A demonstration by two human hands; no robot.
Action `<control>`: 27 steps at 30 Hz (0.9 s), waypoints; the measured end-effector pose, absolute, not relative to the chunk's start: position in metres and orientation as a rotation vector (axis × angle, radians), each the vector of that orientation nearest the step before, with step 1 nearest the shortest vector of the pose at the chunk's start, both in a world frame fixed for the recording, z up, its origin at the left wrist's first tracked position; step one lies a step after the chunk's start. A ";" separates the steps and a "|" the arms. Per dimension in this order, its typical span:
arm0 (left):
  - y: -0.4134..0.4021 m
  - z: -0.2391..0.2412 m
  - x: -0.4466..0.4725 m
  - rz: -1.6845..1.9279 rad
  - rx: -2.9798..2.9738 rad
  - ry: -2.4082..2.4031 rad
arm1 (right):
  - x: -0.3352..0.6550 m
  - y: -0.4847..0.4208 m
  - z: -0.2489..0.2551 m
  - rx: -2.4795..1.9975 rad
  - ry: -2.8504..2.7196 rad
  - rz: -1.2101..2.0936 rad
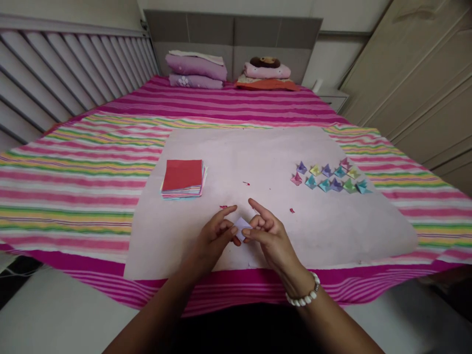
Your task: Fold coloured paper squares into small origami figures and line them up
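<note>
A small lilac folded paper (242,226) is held up over the near part of a large white sheet (243,152). My left hand (216,236) pinches its left corner between thumb and fingers, with the index finger stretched forward. On the other side, my right hand (271,236) grips the right corner the same way, its index finger also raised. The paper looks like a diamond with its point away from me. A bracelet of white beads (305,297) circles my right wrist. The undersides of the fingers are hidden.
At the left lies a stack of square coloured papers, a red sheet (183,174) on top. Several folded paper figures (325,185) stand in rows at the right. Small red scraps (292,210) dot the white sheet. Folded bedding (197,69) sits by the headboard (232,39).
</note>
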State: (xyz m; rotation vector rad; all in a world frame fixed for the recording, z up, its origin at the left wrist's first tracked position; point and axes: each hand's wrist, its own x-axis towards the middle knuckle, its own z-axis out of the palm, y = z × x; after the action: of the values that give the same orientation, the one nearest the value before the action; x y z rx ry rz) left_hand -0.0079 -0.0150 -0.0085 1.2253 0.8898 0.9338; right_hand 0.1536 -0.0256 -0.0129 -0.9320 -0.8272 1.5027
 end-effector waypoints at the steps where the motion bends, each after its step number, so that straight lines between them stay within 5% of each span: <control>1: -0.015 -0.008 -0.008 0.921 1.243 0.909 | 0.154 -0.026 -0.013 -0.932 -0.830 1.497; 16: -0.020 0.001 -0.013 1.110 1.728 1.045 | 0.154 -0.030 -0.011 -0.948 -0.936 1.394; 27: -0.021 -0.001 -0.009 1.100 1.501 1.167 | 0.154 -0.031 -0.011 -0.952 -1.010 1.297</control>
State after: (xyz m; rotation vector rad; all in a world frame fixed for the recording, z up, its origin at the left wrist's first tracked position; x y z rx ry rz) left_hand -0.0092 -0.0213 -0.0013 1.5007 1.1665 1.0999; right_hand 0.1540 -0.0307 -0.0114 -0.9520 -1.0101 1.2966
